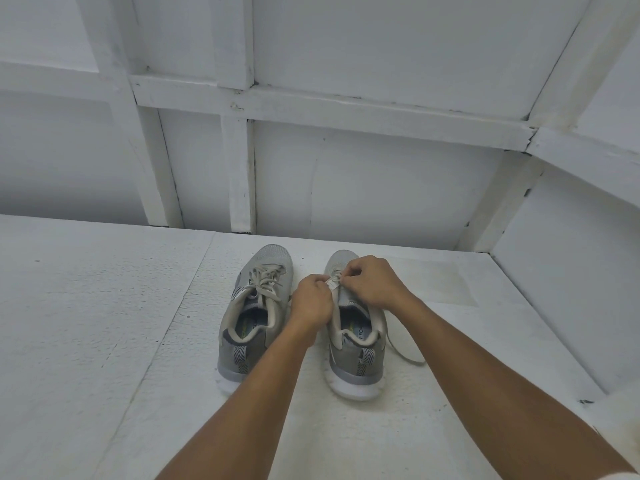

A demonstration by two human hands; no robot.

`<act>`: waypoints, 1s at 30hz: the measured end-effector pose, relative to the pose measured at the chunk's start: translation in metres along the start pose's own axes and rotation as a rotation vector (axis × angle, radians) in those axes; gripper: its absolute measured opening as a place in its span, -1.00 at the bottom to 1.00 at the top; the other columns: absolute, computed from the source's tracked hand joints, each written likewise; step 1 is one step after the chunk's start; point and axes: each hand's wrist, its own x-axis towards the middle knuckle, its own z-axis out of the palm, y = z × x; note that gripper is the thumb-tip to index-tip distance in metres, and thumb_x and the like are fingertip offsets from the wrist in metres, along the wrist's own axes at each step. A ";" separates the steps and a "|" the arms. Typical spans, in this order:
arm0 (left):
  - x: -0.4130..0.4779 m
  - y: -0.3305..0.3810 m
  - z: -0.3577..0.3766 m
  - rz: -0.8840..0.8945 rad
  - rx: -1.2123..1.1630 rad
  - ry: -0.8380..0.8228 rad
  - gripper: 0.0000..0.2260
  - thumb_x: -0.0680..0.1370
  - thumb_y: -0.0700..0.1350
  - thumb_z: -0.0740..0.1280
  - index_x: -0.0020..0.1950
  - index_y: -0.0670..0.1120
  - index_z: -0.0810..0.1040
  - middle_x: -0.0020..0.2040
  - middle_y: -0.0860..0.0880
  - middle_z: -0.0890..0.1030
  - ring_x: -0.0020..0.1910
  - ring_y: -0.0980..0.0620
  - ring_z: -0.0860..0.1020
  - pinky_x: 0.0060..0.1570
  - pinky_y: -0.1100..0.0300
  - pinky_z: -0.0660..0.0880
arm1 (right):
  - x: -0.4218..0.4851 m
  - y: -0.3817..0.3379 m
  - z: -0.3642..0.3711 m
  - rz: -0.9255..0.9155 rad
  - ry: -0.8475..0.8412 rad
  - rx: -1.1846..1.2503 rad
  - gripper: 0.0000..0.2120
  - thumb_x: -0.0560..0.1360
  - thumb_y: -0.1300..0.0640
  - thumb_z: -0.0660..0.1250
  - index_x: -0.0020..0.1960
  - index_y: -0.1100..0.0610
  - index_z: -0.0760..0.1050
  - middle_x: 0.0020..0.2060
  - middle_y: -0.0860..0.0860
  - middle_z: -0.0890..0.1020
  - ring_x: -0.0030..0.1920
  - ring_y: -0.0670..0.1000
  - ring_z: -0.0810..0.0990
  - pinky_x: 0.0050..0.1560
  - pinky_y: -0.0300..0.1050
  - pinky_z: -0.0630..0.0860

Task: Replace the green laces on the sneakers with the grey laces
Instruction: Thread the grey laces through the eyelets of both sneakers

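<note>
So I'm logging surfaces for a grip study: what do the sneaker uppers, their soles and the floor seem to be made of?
The left sneaker and right sneaker look like grey knit mesh, matte, with a fine woven texture at the toes. Their soles look like white foam or rubber, smooth and thick. The floor looks like white foam board or painted panels, pebbly and seamed; which one is unclear.

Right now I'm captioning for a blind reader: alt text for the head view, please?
Both hands, left hand and right hand, pinch a grey lace over the right sneaker. The left sneaker, laced, stands beside it on a white surface.
</note>
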 end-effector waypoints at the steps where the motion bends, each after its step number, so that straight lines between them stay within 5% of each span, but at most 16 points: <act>1: 0.000 0.000 0.000 -0.005 -0.007 -0.001 -0.66 0.61 -0.22 0.03 0.25 -0.14 0.54 0.11 -0.12 0.61 0.11 -0.07 0.56 0.19 0.00 0.50 | 0.000 0.000 0.000 -0.001 0.003 0.001 -0.87 0.46 0.18 0.32 -0.16 0.08 0.65 -0.13 -0.03 0.67 -0.05 -0.02 0.60 0.01 -0.07 0.55; 13: 0.002 -0.003 0.000 -0.013 -0.034 -0.053 -0.59 0.55 -0.09 0.02 0.20 -0.11 0.60 0.12 -0.11 0.64 0.14 -0.08 0.57 0.21 -0.05 0.50 | 0.001 0.000 0.005 -0.012 0.022 -0.010 -0.88 0.48 0.22 0.33 -0.12 0.15 0.66 -0.11 0.03 0.68 -0.08 -0.01 0.58 -0.12 -0.24 0.40; 17: 0.006 -0.009 0.002 -0.009 -0.095 -0.052 -0.52 0.41 0.04 0.01 0.02 -0.10 0.65 -0.01 -0.12 0.67 0.03 -0.10 0.60 0.10 -0.08 0.54 | 0.000 -0.001 0.003 -0.010 0.029 -0.020 -0.87 0.46 0.21 0.32 -0.15 0.13 0.66 -0.12 0.01 0.68 -0.08 -0.01 0.59 -0.07 -0.17 0.49; 21: 0.003 -0.010 0.002 -0.014 -0.134 -0.056 -0.65 0.58 -0.08 0.05 -0.13 -0.20 0.57 -0.22 -0.13 0.57 -0.20 -0.02 0.46 -0.20 0.11 0.38 | -0.002 -0.005 0.004 -0.016 0.045 -0.052 -0.85 0.45 0.22 0.27 -0.16 0.13 0.63 -0.15 0.00 0.66 -0.09 0.02 0.59 -0.06 -0.09 0.54; 30: 0.007 -0.011 0.002 -0.052 -0.177 -0.072 -0.70 0.59 -0.11 0.05 -0.14 -0.18 0.54 -0.16 -0.13 0.58 -0.13 -0.07 0.49 -0.13 0.05 0.42 | -0.003 -0.009 0.008 -0.024 0.047 -0.092 -0.89 0.45 0.17 0.30 -0.18 0.16 0.59 -0.19 0.00 0.63 -0.13 0.04 0.56 -0.11 -0.05 0.51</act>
